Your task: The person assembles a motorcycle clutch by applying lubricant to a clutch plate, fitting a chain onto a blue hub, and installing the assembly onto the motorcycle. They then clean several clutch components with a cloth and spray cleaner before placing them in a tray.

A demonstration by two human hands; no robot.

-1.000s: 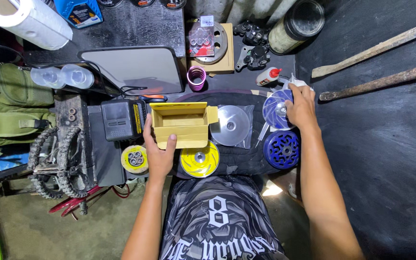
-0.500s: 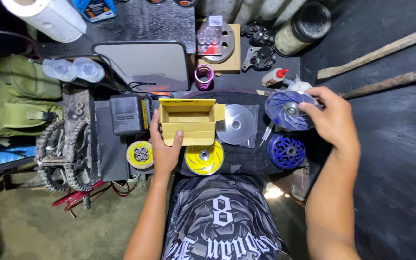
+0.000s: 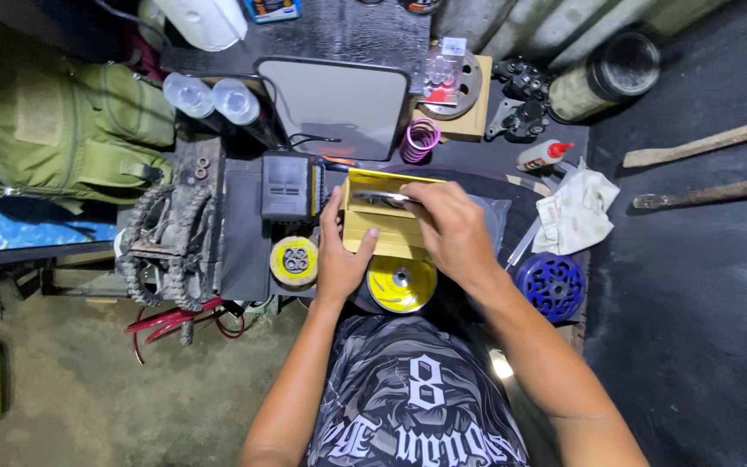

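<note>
A yellow cardboard box (image 3: 395,240) lies open in front of me on the dark bench. My left hand (image 3: 339,258) grips its left side, thumb over the near edge. My right hand (image 3: 453,232) is over the box's right half, fingers closed on a thin silvery disc (image 3: 380,199). The disc is seen edge-on and sits in the box's opening. Just below the box is a yellow round part (image 3: 401,284). A clear plastic bag (image 3: 496,216) shows behind my right hand.
A small yellow wheel (image 3: 294,259), a black device (image 3: 285,186) and a coiled chain (image 3: 166,246) lie to the left. On the right are a blue round part (image 3: 552,285), a white cloth (image 3: 577,212) and a glue bottle (image 3: 542,156). Behind are a pink spring (image 3: 421,138) and a grey panel (image 3: 339,104).
My right hand came from the right side of the bench to the yellow box, bringing the silvery disc. The white cloth stays behind on the bench. My left hand kept hold of the box.
</note>
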